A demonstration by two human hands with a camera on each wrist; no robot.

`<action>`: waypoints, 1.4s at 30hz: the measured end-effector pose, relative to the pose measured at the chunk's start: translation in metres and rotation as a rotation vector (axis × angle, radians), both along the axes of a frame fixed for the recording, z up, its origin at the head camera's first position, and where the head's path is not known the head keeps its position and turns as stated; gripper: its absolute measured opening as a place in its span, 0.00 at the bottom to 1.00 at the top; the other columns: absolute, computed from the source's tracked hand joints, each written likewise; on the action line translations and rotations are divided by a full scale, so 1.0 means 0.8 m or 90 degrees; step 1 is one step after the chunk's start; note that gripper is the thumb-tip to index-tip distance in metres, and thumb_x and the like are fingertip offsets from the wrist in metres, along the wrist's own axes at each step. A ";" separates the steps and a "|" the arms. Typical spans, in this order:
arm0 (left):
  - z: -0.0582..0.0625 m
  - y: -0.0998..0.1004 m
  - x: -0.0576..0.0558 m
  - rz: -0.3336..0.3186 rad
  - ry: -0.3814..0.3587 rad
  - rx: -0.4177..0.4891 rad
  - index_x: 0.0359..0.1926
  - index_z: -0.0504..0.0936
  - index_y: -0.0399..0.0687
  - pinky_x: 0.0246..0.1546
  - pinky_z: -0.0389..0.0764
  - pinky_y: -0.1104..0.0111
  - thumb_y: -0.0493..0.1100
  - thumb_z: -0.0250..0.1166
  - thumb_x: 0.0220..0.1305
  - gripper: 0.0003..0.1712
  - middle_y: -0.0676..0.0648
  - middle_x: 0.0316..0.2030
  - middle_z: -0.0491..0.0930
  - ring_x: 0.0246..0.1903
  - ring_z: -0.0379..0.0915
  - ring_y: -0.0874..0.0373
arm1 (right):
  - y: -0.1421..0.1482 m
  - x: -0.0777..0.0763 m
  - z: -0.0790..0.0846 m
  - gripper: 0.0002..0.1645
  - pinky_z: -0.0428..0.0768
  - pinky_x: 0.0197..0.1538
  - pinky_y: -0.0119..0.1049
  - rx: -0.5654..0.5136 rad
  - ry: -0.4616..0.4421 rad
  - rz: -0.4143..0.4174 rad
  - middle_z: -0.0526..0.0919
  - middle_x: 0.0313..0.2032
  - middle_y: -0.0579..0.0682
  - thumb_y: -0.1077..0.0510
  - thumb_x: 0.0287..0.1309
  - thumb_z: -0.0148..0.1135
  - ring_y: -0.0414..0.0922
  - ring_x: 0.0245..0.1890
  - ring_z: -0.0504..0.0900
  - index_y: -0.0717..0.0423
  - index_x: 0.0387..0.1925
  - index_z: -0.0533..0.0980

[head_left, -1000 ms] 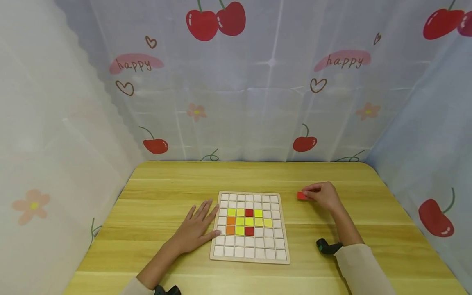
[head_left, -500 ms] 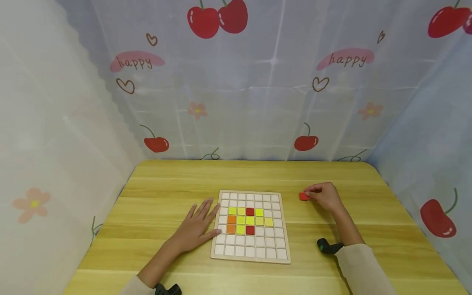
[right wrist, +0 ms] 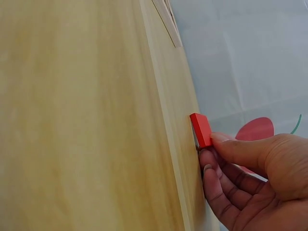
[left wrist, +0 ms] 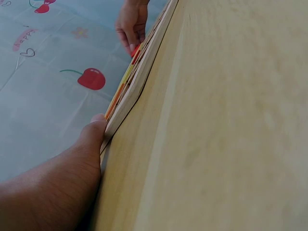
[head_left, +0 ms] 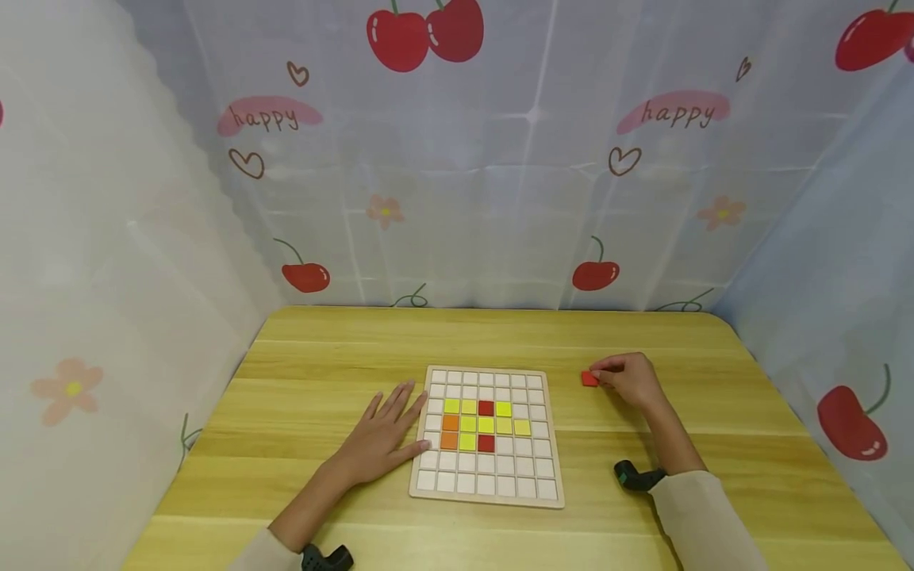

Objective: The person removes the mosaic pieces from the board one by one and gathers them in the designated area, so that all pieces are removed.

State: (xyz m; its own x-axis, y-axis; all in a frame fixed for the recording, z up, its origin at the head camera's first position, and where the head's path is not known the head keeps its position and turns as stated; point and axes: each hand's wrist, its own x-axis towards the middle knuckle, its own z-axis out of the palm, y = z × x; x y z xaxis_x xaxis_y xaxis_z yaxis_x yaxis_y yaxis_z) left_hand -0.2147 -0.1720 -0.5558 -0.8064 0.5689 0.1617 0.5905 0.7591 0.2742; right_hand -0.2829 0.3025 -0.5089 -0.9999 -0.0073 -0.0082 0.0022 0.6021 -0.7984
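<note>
A wooden grid board (head_left: 485,480) lies on the table, with yellow, orange and dark red square tiles in several of its cells. My left hand (head_left: 382,440) rests flat at the board's left edge, fingers spread; in the left wrist view its thumb (left wrist: 91,137) touches the board's rim. To the right of the board, my right hand (head_left: 631,382) pinches a red square tile (head_left: 589,379) between thumb and fingers. The right wrist view shows this red tile (right wrist: 202,130) tilted, one edge at or just above the tabletop; exact contact cannot be told.
The wooden table (head_left: 343,341) has rounded far corners. A curtain (head_left: 485,222) printed with cherries and flowers hangs behind it and along both sides. Black wrist devices (head_left: 638,477) sit at both cuffs.
My right hand has shifted very slightly to the right with the red tile, whose tilt has changed a little. The left hand stays at the board, and the head view has drifted slightly.
</note>
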 end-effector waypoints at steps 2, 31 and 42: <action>0.003 0.000 0.002 0.002 -0.007 -0.005 0.82 0.49 0.52 0.74 0.42 0.41 0.71 0.47 0.74 0.47 0.40 0.80 0.42 0.79 0.38 0.44 | -0.001 0.000 -0.001 0.11 0.83 0.34 0.32 -0.002 -0.002 -0.002 0.88 0.38 0.61 0.63 0.66 0.66 0.45 0.33 0.85 0.71 0.43 0.85; 0.010 0.002 0.002 0.003 -0.016 -0.034 0.82 0.46 0.53 0.75 0.42 0.42 0.72 0.44 0.74 0.48 0.40 0.80 0.41 0.79 0.36 0.45 | -0.003 -0.001 -0.004 0.09 0.80 0.38 0.34 0.056 0.029 -0.008 0.87 0.40 0.61 0.63 0.63 0.70 0.54 0.40 0.83 0.66 0.40 0.87; 0.009 0.001 0.001 0.004 -0.022 -0.037 0.82 0.45 0.54 0.75 0.41 0.42 0.73 0.43 0.74 0.48 0.41 0.81 0.41 0.79 0.36 0.46 | -0.002 0.001 0.006 0.12 0.79 0.34 0.33 0.041 0.030 0.000 0.87 0.37 0.57 0.60 0.65 0.68 0.46 0.33 0.81 0.66 0.44 0.86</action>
